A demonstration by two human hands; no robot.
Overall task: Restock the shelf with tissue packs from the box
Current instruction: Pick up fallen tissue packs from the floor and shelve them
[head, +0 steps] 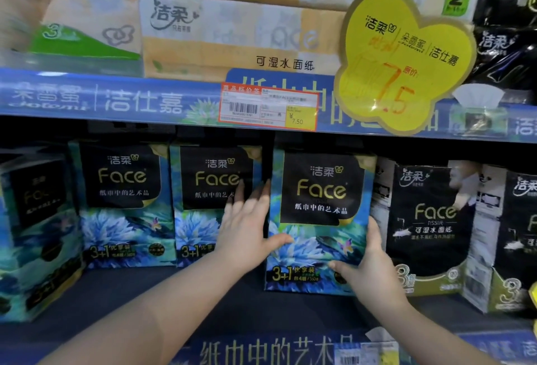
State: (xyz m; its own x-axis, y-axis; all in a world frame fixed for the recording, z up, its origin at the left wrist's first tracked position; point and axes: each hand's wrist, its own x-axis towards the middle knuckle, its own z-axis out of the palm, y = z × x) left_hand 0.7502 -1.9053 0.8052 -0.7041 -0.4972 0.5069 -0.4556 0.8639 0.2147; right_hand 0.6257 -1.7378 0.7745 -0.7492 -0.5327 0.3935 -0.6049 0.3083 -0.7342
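Note:
A blue-and-black "Face" tissue pack (319,207) stands upright on the dark lower shelf (203,300), in a row with two matching packs (122,204) to its left. My left hand (247,228) holds the pack's left edge, fingers straight along its side and thumb across its front. My right hand (369,266) grips its lower right corner, thumb on the front and fingers behind the right edge. The pack stands slightly forward of its neighbours. No box is in view.
Black "Face" packs (430,225) stand close on the right. Another blue pack (32,225) sits angled at far left. An upper shelf edge (116,100) with a price tag (268,107) and a yellow sign (404,59) hangs above. Beige tissue packs (232,24) fill the upper shelf.

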